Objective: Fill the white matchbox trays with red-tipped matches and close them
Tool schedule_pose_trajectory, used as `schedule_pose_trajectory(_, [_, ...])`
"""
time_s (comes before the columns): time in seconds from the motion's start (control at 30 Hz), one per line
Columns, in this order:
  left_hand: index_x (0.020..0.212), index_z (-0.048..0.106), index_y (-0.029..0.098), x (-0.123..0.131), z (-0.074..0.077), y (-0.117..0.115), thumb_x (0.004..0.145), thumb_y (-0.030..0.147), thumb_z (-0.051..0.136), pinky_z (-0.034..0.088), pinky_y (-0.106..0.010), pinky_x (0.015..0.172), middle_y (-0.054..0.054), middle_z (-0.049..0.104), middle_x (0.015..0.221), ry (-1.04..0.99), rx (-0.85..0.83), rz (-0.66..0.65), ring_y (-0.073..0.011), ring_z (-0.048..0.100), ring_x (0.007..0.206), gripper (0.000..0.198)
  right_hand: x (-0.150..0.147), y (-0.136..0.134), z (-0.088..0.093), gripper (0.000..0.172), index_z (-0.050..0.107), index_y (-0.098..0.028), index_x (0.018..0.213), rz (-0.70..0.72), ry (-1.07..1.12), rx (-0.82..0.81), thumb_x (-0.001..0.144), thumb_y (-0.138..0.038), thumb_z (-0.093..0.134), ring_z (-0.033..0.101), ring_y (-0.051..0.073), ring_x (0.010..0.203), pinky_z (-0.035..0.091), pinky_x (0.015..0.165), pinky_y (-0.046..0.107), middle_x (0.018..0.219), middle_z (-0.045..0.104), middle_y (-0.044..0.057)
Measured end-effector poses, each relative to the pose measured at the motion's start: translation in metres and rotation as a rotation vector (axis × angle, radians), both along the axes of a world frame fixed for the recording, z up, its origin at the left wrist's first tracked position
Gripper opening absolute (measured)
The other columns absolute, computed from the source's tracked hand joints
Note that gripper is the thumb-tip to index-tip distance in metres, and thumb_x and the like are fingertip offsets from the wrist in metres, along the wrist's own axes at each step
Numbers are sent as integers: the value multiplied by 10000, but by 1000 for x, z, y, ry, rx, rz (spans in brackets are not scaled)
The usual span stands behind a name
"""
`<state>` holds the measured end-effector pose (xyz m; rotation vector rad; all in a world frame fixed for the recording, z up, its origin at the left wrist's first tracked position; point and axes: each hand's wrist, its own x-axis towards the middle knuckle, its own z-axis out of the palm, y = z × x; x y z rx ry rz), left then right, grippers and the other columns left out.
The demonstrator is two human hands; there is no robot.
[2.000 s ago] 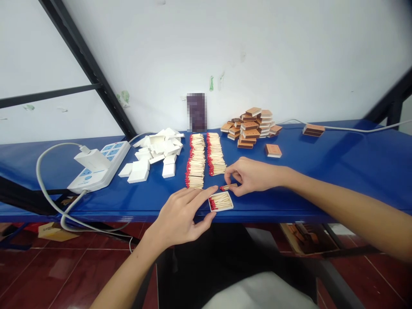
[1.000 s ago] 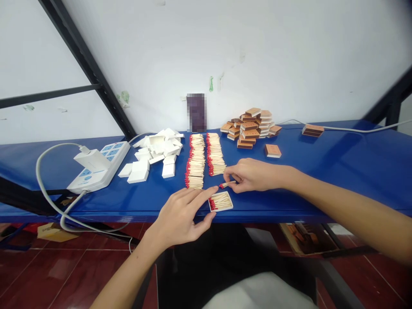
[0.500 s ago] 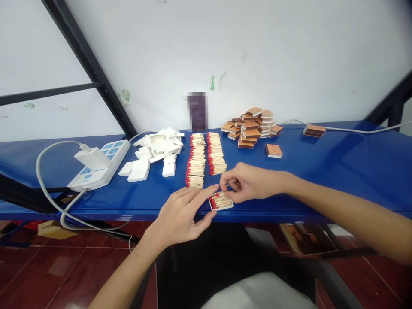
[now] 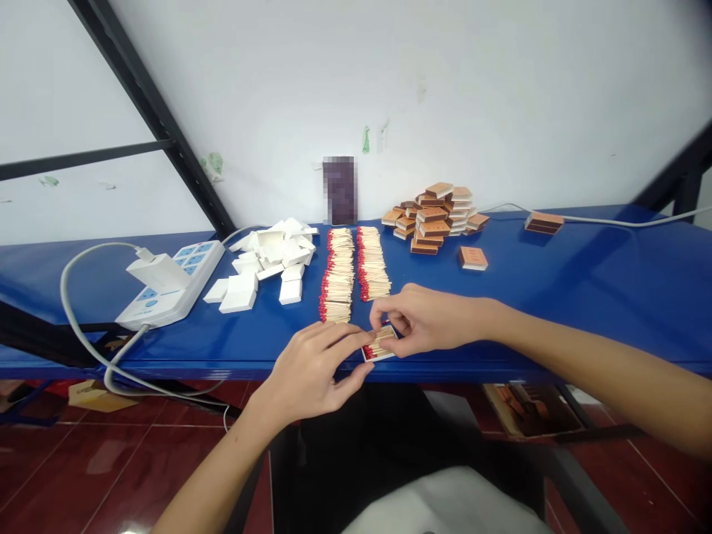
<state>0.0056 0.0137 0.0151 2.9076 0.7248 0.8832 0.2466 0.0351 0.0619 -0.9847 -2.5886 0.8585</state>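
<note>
Our white matchbox tray (image 4: 380,359) sits near the front edge of the blue table (image 4: 267,337), between our two hands. Our left hand (image 4: 314,363) braces it, thumb and forefinger spread just wide enough to span one end. Our right hand (image 4: 426,319) reaches over the other end, fingers curled and thumb close to the forefinger; we cannot tell whether a match is pinched there, as the fingers cover the spot.

The tray looks like thin folded card, so we judge it light, fairly stiff and easily crushed, best held lightly by its side walls near the corners. The matches (image 4: 380,346) inside look like slim, dry wooden sticks with bulbous red heads, feather-light and apt to roll or snap; we would take them mid-stick.

Beyond lie two long rows of loose matches (image 4: 337,274), rough and layered, on a smooth, glossy painted surface. To the left is a jumbled heap of matte white trays (image 4: 278,252); to the right, a stack of flat brown-and-orange matchboxes (image 4: 431,216).
</note>
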Motion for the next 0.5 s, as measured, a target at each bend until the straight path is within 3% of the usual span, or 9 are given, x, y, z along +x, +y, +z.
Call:
schedule_pose_trajectory(0.1, [1167, 652, 175, 0, -2, 1, 932, 276, 606, 573, -375, 833, -80, 737, 1108, -3, 17, 6, -227, 708, 959, 260, 6, 3, 1, 100, 587, -190, 915, -10, -15, 41, 876, -281, 597, 449, 77, 486, 327, 547, 214, 544, 496, -88])
schedule_pose_trajectory(0.33, [1287, 605, 190, -1, -2, 0, 942, 273, 596, 567, -377, 827, -78, 718, 1146, 11, 32, 13, -221, 696, 964, 355, 19, 14, 0, 38, 575, -191, 863, -26, -294, 325, 872, -215, 547, 456, 119, 576, 264, 586, 261, 656, 563, -17])
schedule_pose_trajectory(0.5, [1228, 638, 211, -2, -1, 1, 951, 260, 581, 560, -366, 807, -64, 713, 1131, 27, 21, -17, -212, 691, 949, 288, 22, 14, 3, 140, 572, -188, 868, -31, -245, 272, 952, -250, 478, 470, 118, 601, 287, 588, 257, 701, 579, -5])
